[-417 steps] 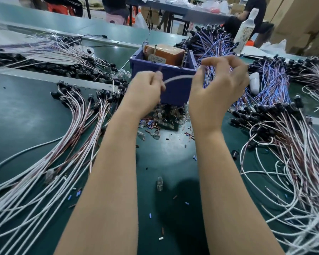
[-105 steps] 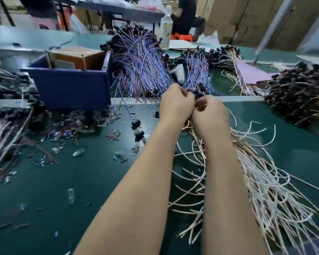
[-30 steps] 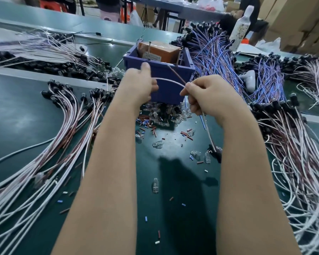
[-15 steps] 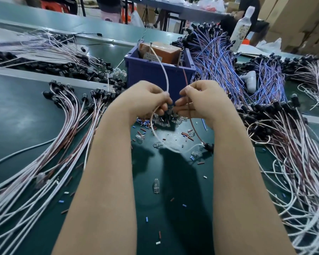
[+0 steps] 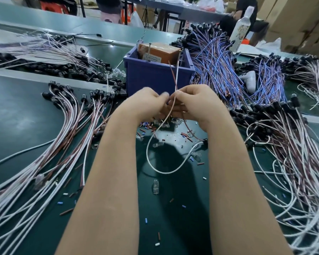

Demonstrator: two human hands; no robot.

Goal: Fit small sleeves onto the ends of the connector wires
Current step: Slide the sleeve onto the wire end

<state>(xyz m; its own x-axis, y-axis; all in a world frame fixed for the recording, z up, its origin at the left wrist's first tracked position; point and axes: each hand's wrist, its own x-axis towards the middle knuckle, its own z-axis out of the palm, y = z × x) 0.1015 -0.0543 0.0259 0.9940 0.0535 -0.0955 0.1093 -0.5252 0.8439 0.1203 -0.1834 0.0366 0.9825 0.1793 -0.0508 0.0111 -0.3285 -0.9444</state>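
Note:
My left hand [image 5: 147,102] and my right hand [image 5: 195,102] meet fingertip to fingertip above the green table [image 5: 17,111], just in front of the blue bin [image 5: 155,78]. My right hand pinches a connector wire pair: a white wire [image 5: 151,161] and a brown wire [image 5: 173,78]. Their free ends stick up past the fingers. The white wire loops down to a black connector [image 5: 204,140] on the table. My left hand's fingers are curled at the wire ends; what they hold is hidden. Small red and blue sleeves [image 5: 185,136] lie scattered below the hands.
A fan of white and brown connector wires [image 5: 66,126] lies at the left, another heap [image 5: 293,153] at the right. Blue-purple wire bundles [image 5: 215,61] sit behind the bin, which holds a cardboard box [image 5: 158,52]. Clear bulbs [image 5: 156,186] dot the table.
The wire ends now stand nearly straight up between my fingers instead of arching left over the bin. My hands have stayed together in front of the bin.

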